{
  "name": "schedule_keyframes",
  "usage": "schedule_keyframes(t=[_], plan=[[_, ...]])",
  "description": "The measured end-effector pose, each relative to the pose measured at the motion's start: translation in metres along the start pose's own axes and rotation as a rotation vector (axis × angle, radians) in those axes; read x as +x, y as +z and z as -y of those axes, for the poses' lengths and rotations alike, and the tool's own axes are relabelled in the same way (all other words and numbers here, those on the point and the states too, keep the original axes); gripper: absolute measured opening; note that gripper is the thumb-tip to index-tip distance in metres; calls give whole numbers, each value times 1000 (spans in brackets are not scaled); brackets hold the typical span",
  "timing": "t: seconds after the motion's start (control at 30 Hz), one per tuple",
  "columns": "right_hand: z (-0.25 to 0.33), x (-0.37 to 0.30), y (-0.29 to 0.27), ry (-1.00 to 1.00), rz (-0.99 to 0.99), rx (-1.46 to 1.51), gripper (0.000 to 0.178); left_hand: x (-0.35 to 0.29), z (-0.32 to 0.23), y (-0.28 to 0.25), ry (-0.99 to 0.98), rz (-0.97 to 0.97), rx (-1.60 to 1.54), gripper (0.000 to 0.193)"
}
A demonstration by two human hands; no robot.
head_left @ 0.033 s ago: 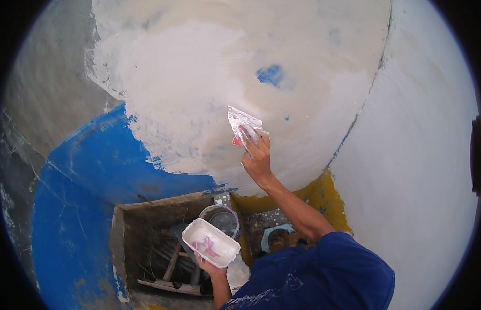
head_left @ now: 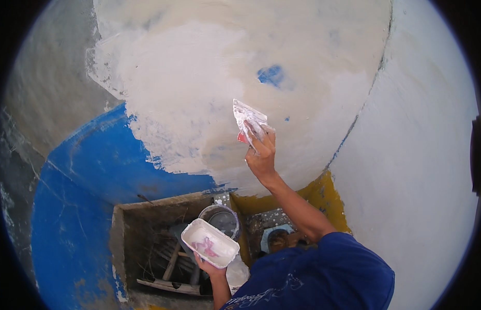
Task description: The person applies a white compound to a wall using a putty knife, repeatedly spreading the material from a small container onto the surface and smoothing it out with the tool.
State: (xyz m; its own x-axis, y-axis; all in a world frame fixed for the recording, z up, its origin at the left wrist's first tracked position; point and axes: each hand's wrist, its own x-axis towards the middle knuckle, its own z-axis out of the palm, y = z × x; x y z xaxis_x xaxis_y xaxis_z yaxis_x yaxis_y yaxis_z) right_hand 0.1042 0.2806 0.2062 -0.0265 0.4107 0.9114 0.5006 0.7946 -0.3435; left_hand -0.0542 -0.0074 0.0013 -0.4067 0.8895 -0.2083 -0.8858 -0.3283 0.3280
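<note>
"What did we have at the far left?"

"Grey wall [head_left: 49, 103] first, then blue paint [head_left: 95, 160], and below that a concrete trough [head_left: 118, 227] with a wooden stick [head_left: 173, 260] and other bits lying inside."

"And our left hand [head_left: 212, 267]?"

"We had it closed on the near side of a white rectangular tub [head_left: 220, 231] — pale paste with pink smears showed inside. A bucket [head_left: 214, 210] stood just past the tub, partly hidden by it."

"Our right hand [head_left: 261, 156]?"

"Higher up, closed around a flat scraper [head_left: 245, 112] coated in white. We held it at the pale wall [head_left: 199, 77], below a blue patch [head_left: 271, 76] — whether the blade touched, we couldn't tell."

"Beyond our forearm [head_left: 301, 213]?"

"Yellow paint [head_left: 331, 200] low down, then a whitish wall [head_left: 406, 165]."
</note>
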Motion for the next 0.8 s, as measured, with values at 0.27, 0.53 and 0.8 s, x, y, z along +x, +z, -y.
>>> schedule_keyframes(t=[0.27, 0.53, 0.8], plan=[[2, 45, 10, 13, -76, -101, 60, -3, 3, 0, -17, -24, -45, 69], [-28, 67, -2, -3, -332, -89, 57, -2, 2, -14, 25, -37, -54, 70], [-34, -24, 47, 39, 114, -99, 59, 1, -1, -11, -4, 35, -13, 71]])
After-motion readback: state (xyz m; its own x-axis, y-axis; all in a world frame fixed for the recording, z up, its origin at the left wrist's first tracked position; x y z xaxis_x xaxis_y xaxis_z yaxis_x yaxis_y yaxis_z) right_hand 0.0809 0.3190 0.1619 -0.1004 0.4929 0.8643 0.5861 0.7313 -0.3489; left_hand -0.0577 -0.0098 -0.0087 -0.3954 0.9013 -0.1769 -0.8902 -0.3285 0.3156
